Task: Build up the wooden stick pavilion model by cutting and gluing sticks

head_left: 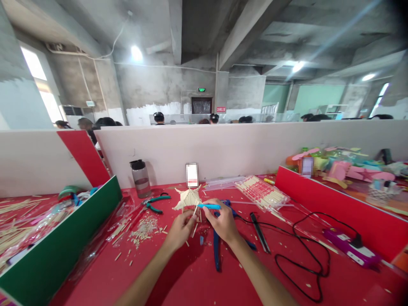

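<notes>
My left hand (pixel 181 228) pinches a thin wooden stick (pixel 195 211) between thumb and fingers. A light-blue pen-like tool (pixel 210 206) is gripped in my right hand (pixel 225 222), its tip pointing left, close to the stick's upper end. Whether the tip touches the stick is too small to tell. Just beyond both hands stands a small stick-built model (pixel 188 196) with a flared roof. Partly behind my right hand lies a blue glue gun (pixel 216 250) with a black cord.
Teal-handled pliers (pixel 155 208), wood scraps (pixel 143 229) and a water bottle (pixel 140 180) are left. A phone (pixel 191 175) leans on the partition. Bundled sticks (pixel 263 192), a black cutter-like tool (pixel 259 233) and a purple power strip (pixel 352 247) lie right. Low dividers flank the table.
</notes>
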A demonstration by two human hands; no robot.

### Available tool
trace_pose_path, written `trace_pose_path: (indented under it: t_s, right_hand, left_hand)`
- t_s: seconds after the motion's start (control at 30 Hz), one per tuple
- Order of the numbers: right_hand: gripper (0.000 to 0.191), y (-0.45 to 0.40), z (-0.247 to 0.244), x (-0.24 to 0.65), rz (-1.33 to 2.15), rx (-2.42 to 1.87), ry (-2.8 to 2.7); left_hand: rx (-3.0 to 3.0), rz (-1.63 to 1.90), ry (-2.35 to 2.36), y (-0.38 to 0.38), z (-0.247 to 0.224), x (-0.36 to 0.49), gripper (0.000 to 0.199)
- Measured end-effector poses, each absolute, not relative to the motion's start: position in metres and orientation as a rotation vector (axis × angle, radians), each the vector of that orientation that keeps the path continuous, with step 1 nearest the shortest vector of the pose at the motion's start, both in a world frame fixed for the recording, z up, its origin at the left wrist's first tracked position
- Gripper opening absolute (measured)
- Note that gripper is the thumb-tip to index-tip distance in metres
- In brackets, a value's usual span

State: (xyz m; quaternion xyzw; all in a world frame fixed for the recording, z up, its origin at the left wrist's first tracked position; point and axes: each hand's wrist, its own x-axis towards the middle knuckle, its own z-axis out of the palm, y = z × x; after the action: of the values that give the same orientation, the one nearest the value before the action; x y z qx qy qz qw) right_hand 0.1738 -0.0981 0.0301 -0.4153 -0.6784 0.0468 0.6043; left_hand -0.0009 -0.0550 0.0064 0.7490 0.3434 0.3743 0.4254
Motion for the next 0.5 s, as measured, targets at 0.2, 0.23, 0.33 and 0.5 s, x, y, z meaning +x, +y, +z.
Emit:
trace_pose_path:
  t_s: [0.2,0.23,0.33,0.5]
  right_hand:
    - [0.012,-0.0980,0.0302,0.1737,0.103,-0.962,-1.574]
    - [0.012,-0.0980,0.0302,0.1736,0.108,-0.961,-1.576]
    - [0.012,-0.0985,0.0309,0.1734,0.121,-0.958,-1.575]
    - [0.011,-0.0987,0.0306,0.1739,0.133,-0.965,-1.565]
  left_hand:
    - [1.894,0.960,0.874,-0.0576,0.0106,-0.0007,0.054]
    - [1.883,0.963,0.873,-0.0580,0.0110,-0.0007,0.054]
    - [1.856,0.969,0.859,-0.0579,0.0106,-0.0006,0.054]
    - [1.855,0.952,0.858,-0.0554,0.0063,-0.0011,0.053]
